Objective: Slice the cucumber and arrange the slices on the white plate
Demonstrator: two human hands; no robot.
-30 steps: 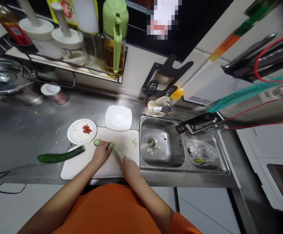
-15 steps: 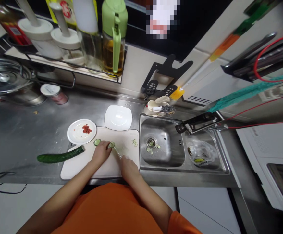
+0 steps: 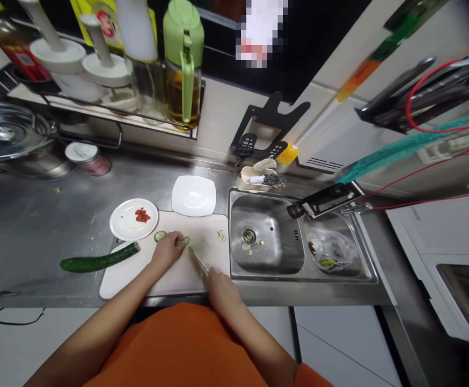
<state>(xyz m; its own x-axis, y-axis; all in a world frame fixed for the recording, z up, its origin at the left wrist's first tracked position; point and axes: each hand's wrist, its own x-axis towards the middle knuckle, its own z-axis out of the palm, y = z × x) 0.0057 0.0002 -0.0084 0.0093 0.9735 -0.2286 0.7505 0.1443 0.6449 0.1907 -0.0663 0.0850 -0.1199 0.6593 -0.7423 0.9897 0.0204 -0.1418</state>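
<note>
My left hand (image 3: 167, 250) is closed, its fingertips pinching a thin cucumber slice (image 3: 185, 240) over the white cutting board (image 3: 165, 285). My right hand (image 3: 223, 287) grips a knife (image 3: 199, 262), whose tip points toward that slice and stands slightly apart from it. Another cucumber slice (image 3: 160, 236) lies on the board just behind my left hand. Thin green peel strips (image 3: 221, 235) rest near the board's right edge. A long cut cucumber (image 3: 99, 260) lies at the left, its cut end on the board and the rest over the counter.
Behind the board stand a round plate (image 3: 115, 228) with chopped red pieces (image 3: 142, 215) and a white square plate (image 3: 193, 196). To the right is a steel sink (image 3: 270, 263) with cucumber bits; a plastic bag (image 3: 335, 250) sits in the adjoining basin. A lidded pot (image 3: 12, 134) stands far left.
The knife has drawn back from the slice toward the lower right with my right hand. My left hand still pinches the slice, now turned slightly. The view has shifted a little.
</note>
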